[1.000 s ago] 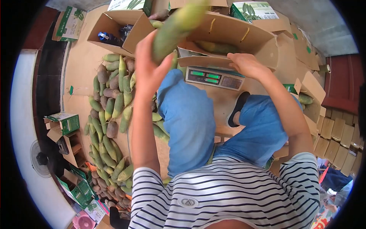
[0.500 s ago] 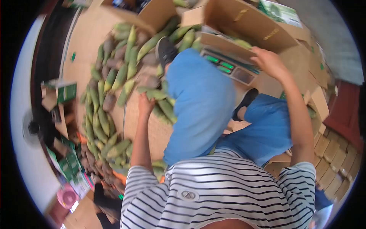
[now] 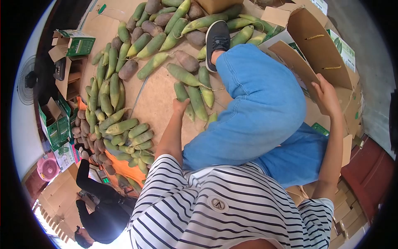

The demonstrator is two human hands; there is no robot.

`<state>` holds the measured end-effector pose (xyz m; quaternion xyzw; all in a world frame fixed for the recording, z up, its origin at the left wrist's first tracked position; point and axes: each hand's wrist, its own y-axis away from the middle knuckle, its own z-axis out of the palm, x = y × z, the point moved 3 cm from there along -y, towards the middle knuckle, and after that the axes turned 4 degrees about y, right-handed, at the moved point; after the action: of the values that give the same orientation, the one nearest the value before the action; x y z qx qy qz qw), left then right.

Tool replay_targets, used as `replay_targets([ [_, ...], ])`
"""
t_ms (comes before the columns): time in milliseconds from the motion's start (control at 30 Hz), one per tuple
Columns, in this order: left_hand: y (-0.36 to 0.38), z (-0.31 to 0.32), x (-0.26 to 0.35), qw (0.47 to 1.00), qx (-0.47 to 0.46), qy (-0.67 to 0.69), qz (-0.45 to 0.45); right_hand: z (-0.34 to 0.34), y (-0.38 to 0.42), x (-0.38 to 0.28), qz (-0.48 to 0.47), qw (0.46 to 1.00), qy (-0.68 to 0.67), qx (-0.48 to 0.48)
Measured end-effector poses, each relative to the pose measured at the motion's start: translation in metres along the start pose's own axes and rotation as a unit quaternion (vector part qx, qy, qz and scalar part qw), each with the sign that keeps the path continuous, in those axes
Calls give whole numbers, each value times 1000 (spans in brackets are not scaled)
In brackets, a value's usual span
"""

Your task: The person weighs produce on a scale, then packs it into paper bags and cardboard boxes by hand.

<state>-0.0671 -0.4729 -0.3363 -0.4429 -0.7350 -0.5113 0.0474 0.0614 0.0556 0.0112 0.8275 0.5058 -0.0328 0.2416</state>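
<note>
My left hand (image 3: 180,107) is closed on a green radish (image 3: 183,94) lying on the brown floor, with its fingertips partly hidden. Two more green radishes, one of them (image 3: 197,103) right beside it, lie close by. My right hand (image 3: 327,96) grips the edge of a cardboard flap (image 3: 296,68) on an open box (image 3: 319,41), thumb on the near side. The box stands beyond my bent knee, and its inside is mostly hidden by the flap.
Green radishes (image 3: 114,93) and reddish-brown roots (image 3: 128,69) cover the floor at left and top. My shoe (image 3: 217,39) rests among them. Green-and-white boxes (image 3: 78,43), a pink fan (image 3: 48,167) and a person in black (image 3: 105,211) are at the left. Stacked cartons (image 3: 344,207) stand lower right.
The view has shifted, so the radishes show nearer and the scale has dropped out of sight. My left hand remains at the radishes, my right at the box flap. The person in black now shows more fully.
</note>
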Motion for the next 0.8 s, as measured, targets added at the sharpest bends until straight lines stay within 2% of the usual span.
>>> replay_targets([
  [100,14,-5,4,998,34,48,10,-2,1,0,-24,1000,6,16],
  [167,21,-15,11,995,34,92,13,6,-3,8,-65,996,26,59],
  [200,30,-20,26,993,16,116,12,5,0,17,-72,993,42,84],
  [267,62,-28,83,974,-28,213,75,4,1,20,-56,995,65,58],
  [333,79,-36,144,932,-51,273,233,-5,1,6,-8,998,66,-3],
  [433,163,-35,289,858,-21,266,439,3,3,12,-65,993,48,82],
  [533,236,-18,390,744,-62,324,581,3,0,14,-40,997,50,48],
  [600,274,10,438,667,-149,292,669,0,2,12,-37,997,51,49],
  [667,298,44,469,634,-120,192,740,0,1,12,-41,997,47,55],
  [733,318,70,491,566,-79,70,817,0,3,9,-53,995,44,70],
  [800,297,79,487,602,-72,16,795,1,5,9,-48,996,44,63],
])
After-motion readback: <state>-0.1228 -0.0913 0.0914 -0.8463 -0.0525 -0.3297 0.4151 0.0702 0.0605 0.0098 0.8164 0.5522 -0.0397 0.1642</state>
